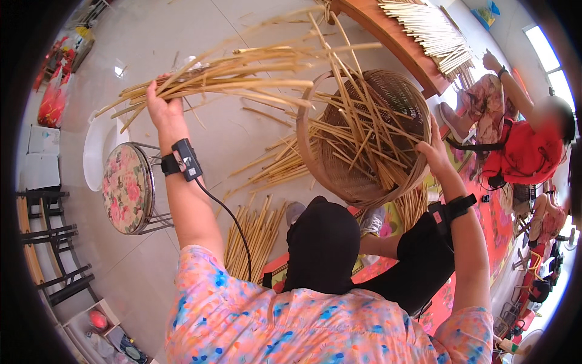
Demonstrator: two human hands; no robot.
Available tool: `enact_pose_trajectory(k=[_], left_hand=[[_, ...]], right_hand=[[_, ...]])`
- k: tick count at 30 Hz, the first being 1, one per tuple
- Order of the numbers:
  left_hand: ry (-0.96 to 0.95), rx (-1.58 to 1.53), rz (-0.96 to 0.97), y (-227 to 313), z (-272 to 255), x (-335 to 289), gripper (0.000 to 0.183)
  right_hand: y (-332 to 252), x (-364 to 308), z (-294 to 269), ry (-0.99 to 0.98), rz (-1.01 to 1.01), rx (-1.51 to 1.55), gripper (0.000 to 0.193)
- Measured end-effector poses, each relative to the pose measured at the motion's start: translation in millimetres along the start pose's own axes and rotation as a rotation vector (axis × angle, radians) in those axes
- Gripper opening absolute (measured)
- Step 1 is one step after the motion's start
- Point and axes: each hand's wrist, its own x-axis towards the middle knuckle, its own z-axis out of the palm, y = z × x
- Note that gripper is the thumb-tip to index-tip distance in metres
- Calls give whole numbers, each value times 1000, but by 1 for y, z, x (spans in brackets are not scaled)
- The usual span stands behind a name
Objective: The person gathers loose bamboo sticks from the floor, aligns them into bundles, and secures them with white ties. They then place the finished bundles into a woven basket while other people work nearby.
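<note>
My left hand [167, 109] is closed around a bundle of long tan plant stalks [224, 82], held out level to the left of the basket. The far ends of the bundle are smeared by motion. My right hand [435, 151] grips the rim of a round woven basket [364, 195], which is tilted so that I see into it. Loose stalks [364, 130] lie criss-cross inside, some sticking out over its far rim. Below the basket, more stalks [276, 161] are spread on the tiled floor, and another pile [251, 233] lies beside my left foot.
A round stool with a floral top [128, 188] stands at the left, by a white plastic tub [97, 151]. On a brown wooden table [397, 42] lies a row of pale stalks [433, 33]. A person in red [527, 151] sits at the right. A red floral mat [479, 224] covers the floor there.
</note>
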Motion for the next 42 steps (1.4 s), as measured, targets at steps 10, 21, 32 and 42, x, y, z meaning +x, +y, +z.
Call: enact_pose_trajectory(k=[10,21,32,42], left_hand=[[267,48,209,-19,-31,33,20],[491,1475,115,-141,-160,17,42],[-443,1811,32,-212,-205,-45,67],[-213,413,-953,-176,-82,-172,42]], right_hand=[[28,-16,-44,-37,117,288,86],[26,-11,-51,-118,166,163,89],[2,-15,-41,-122,213,259,90],[0,-11,-15,-71,140,267,90]])
